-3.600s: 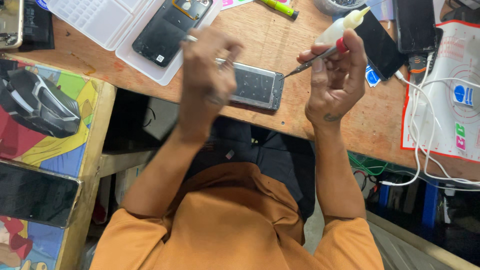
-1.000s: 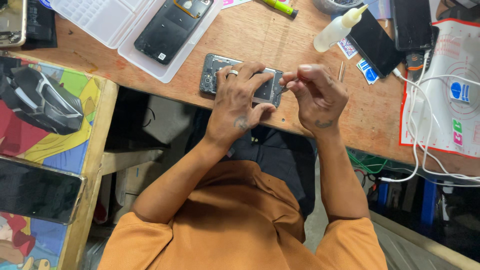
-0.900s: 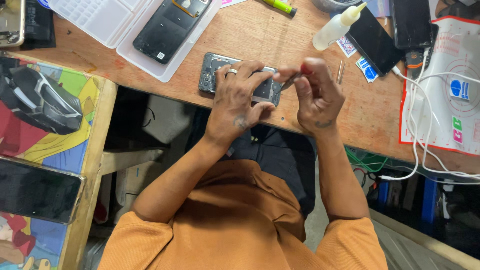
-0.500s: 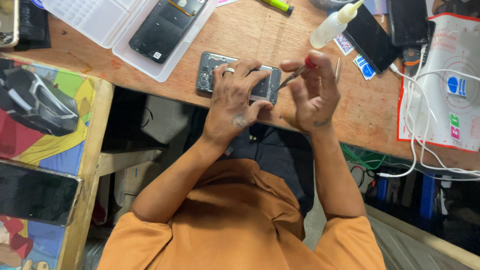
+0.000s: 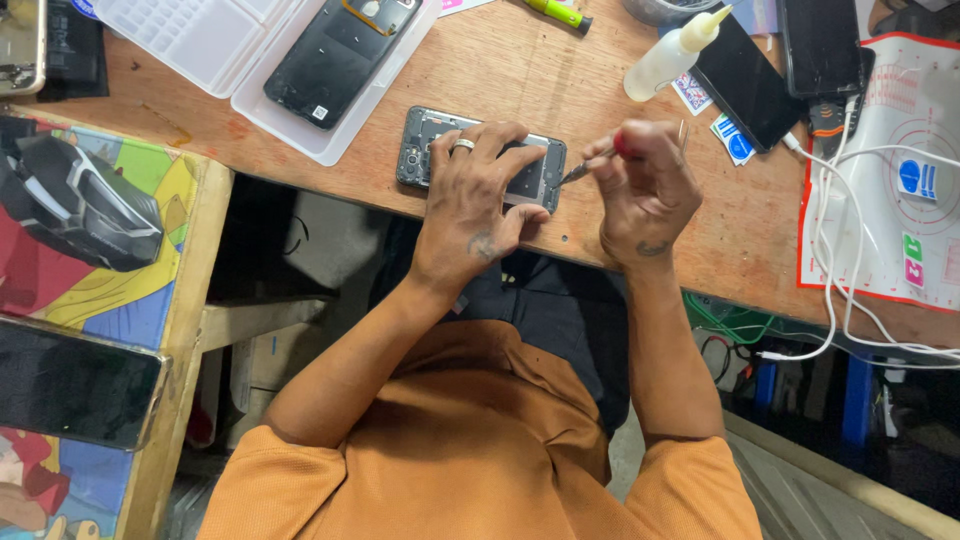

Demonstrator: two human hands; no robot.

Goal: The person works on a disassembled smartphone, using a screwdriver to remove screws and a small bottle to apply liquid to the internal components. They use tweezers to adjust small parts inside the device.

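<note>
The left hand (image 5: pixel 470 215) lies flat, fingers spread, pressing down on the opened phone (image 5: pixel 480 160) near the wooden bench's (image 5: pixel 560 80) front edge; the right hand (image 5: pixel 645 185) is curled tight around a red-handled screwdriver (image 5: pixel 590 165), tip at the phone's right end; farther off sit a white tray (image 5: pixel 200 45), a small squeeze bottle (image 5: pixel 675 55) and a dark phone (image 5: pixel 745 85).

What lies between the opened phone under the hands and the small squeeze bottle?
In the head view, only bare wooden desk lies between the opened phone and the squeeze bottle.
</note>
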